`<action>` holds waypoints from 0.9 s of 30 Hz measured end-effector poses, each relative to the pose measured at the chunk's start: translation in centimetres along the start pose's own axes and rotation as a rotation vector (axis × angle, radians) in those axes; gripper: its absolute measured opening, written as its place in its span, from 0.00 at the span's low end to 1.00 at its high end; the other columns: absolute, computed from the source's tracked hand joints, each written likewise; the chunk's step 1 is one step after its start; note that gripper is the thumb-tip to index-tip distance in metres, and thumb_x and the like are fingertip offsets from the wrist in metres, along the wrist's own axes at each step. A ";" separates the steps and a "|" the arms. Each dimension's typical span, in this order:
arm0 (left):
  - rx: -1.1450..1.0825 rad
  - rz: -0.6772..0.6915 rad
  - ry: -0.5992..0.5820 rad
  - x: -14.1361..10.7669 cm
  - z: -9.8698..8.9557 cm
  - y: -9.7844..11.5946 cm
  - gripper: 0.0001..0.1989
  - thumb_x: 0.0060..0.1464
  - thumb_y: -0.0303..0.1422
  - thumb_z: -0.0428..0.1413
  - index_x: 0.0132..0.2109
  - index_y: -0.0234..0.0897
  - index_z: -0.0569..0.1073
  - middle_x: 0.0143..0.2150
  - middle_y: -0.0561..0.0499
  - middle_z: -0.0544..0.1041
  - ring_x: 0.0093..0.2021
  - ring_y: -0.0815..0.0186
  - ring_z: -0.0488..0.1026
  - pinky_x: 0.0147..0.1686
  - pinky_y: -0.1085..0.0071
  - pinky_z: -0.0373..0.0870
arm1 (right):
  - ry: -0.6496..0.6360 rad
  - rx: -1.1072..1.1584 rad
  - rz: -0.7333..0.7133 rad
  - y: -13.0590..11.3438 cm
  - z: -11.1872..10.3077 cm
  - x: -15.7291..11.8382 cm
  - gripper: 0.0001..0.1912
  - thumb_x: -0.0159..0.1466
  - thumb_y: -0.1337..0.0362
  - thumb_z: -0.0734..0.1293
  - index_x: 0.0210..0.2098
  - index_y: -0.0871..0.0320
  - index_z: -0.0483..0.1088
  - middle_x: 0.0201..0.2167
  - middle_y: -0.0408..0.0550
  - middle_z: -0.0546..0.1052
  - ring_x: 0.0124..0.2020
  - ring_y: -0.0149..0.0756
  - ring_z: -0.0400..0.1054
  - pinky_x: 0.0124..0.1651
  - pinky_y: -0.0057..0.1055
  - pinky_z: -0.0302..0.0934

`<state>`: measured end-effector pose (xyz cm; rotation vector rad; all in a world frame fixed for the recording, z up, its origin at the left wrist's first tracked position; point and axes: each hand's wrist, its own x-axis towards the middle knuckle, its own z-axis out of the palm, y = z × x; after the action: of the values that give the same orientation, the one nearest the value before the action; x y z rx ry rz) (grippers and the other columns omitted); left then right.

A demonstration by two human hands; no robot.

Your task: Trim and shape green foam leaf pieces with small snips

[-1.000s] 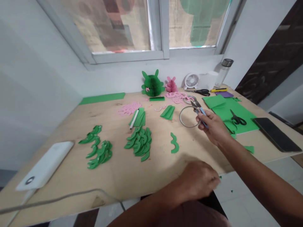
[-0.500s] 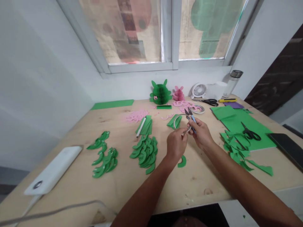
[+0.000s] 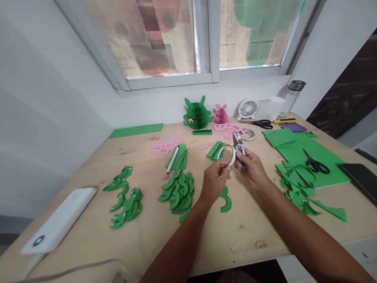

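Observation:
My left hand (image 3: 214, 181) is closed on the lower rim of a white tape roll (image 3: 233, 158), held upright above the table. In my right hand (image 3: 252, 168) is a pair of thread snips (image 3: 242, 148) with blue handles, blades pointing up and away. The snips are beside the roll's right edge, and my right fingertips are close to the tape there; whether they pinch its end I cannot make out. Below my hands lies a curved green paper piece (image 3: 226, 203). Just behind the roll is a folded green paper stack (image 3: 214, 150).
A pile of green cut shapes (image 3: 178, 192) and another green group (image 3: 128, 208) lie left. Right are green scraps (image 3: 297, 188), black scissors (image 3: 316, 163) and a phone (image 3: 359, 179). A green paper figure (image 3: 198, 114), small fan (image 3: 247, 109) and bottle (image 3: 290, 100) stand at the back.
The tape roll has turned to show its white face more fully, and the snips have tilted more upright. My left hand has shifted slightly left and down. The whole view has moved a little.

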<state>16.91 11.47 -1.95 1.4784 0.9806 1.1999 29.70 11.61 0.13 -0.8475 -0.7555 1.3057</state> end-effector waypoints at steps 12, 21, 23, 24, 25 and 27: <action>-0.058 0.034 0.081 0.1 -0.6 -0.2 0.08 0.48 0.34 0.56 0.36 0.36 0.72 0.26 0.54 0.74 0.21 0.73 0.69 0.23 0.77 0.67 | 0.098 -0.180 -0.101 0.1 0.1 -0.6 0.18 0.51 0.58 0.70 0.39 0.56 0.66 0.24 0.37 0.66 0.16 0.21 0.52 0.18 0.23 0.45; -0.121 0.034 0.198 0.5 -1.1 0.2 0.07 0.49 0.35 0.55 0.35 0.35 0.71 0.27 0.53 0.75 0.21 0.74 0.69 0.24 0.77 0.67 | 0.020 -0.521 -0.230 0.3 0.3 -1.6 0.21 0.62 0.48 0.57 0.30 0.59 0.71 0.20 0.41 0.64 0.17 0.25 0.51 0.20 0.26 0.44; -0.134 0.025 0.199 0.4 -1.2 0.2 0.07 0.49 0.35 0.55 0.34 0.35 0.71 0.27 0.54 0.75 0.21 0.74 0.69 0.23 0.77 0.66 | -0.009 -0.584 -0.253 0.3 0.4 -1.7 0.20 0.61 0.49 0.59 0.32 0.59 0.72 0.20 0.41 0.64 0.18 0.27 0.53 0.21 0.26 0.46; -0.139 0.025 0.198 0.4 -1.2 0.3 0.07 0.48 0.35 0.55 0.34 0.35 0.71 0.27 0.54 0.75 0.21 0.74 0.69 0.23 0.77 0.66 | -0.022 -0.610 -0.272 0.3 0.4 -1.7 0.19 0.61 0.50 0.60 0.34 0.58 0.73 0.20 0.41 0.64 0.19 0.28 0.54 0.22 0.27 0.48; -0.143 0.026 0.198 0.5 -1.2 0.4 0.07 0.48 0.35 0.55 0.34 0.35 0.71 0.27 0.54 0.75 0.21 0.74 0.69 0.23 0.77 0.66 | -0.028 -0.630 -0.293 0.4 0.4 -1.7 0.18 0.60 0.51 0.62 0.36 0.58 0.73 0.21 0.41 0.65 0.21 0.29 0.56 0.24 0.27 0.51; -0.153 0.031 0.200 0.5 -1.3 0.5 0.07 0.48 0.35 0.55 0.33 0.35 0.72 0.26 0.54 0.75 0.21 0.74 0.68 0.23 0.77 0.66 | -0.026 -0.662 -0.338 0.5 0.4 -1.7 0.16 0.59 0.53 0.63 0.39 0.57 0.74 0.22 0.42 0.68 0.24 0.32 0.61 0.28 0.29 0.55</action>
<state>15.72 12.03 -1.25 1.2759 0.9775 1.4345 28.97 10.00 -0.10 -1.1598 -1.3242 0.7614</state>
